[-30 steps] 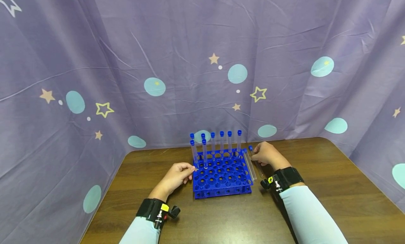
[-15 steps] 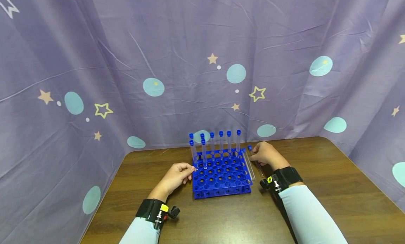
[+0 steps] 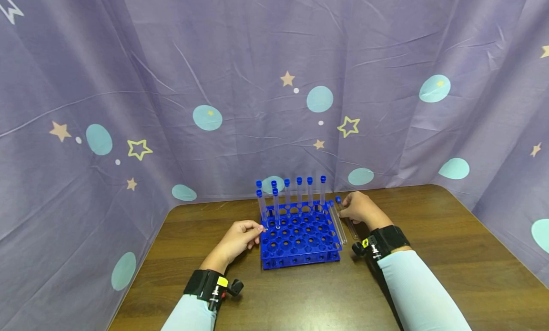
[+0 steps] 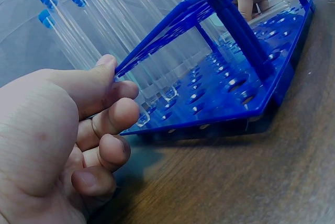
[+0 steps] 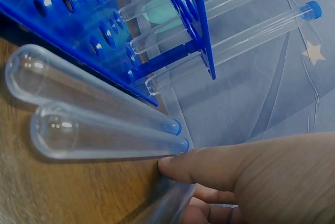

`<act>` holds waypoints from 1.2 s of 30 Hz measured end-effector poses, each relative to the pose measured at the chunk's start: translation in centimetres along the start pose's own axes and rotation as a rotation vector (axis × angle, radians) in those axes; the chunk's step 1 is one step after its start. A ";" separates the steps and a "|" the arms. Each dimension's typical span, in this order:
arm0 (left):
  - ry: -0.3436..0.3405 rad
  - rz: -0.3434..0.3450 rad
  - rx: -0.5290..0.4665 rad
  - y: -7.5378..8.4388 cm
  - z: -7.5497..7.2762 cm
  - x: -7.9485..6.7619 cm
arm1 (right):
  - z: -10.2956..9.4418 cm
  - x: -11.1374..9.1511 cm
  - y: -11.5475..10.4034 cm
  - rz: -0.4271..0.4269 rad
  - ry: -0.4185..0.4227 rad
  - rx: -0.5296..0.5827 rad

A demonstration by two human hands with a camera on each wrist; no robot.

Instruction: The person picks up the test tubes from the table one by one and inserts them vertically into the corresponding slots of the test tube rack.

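A blue test tube rack (image 3: 300, 233) stands on the table, with several clear, blue-capped test tubes (image 3: 263, 209) upright at its back and left. My left hand (image 3: 240, 238) pinches the left edge of the rack's upper plate between thumb and index finger; the other fingers are curled. Right of the rack, two capped test tubes (image 5: 94, 85) lie side by side on the table. My right hand (image 3: 362, 211) is beside them, with its thumb close to their caps. A third clear tube (image 5: 165, 203) shows partly at its fingers, which seem to pinch it; the rest is hidden.
The wooden table (image 3: 309, 297) ends at a purple patterned curtain (image 3: 257, 107) close behind the rack. Many holes in the rack's front rows hold no tubes.
The view shifts very slightly. Both hands, the rack and the tubes stay where they were.
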State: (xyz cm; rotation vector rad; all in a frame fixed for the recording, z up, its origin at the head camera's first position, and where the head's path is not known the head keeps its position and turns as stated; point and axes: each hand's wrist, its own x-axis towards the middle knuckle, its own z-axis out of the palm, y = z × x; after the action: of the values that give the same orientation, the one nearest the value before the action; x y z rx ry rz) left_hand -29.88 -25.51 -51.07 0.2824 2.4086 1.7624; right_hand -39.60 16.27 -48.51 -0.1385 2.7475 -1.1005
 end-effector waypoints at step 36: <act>-0.010 -0.010 0.005 -0.2 -0.1 0.1 | -2.6 -0.7 -0.6 -0.040 0.030 0.056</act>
State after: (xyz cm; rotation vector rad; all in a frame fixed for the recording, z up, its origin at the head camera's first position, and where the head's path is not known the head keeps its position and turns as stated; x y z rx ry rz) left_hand -30.02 -25.67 -51.26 0.2787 2.4029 1.7472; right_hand -39.46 17.68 -46.15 -0.1717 2.7491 -1.1976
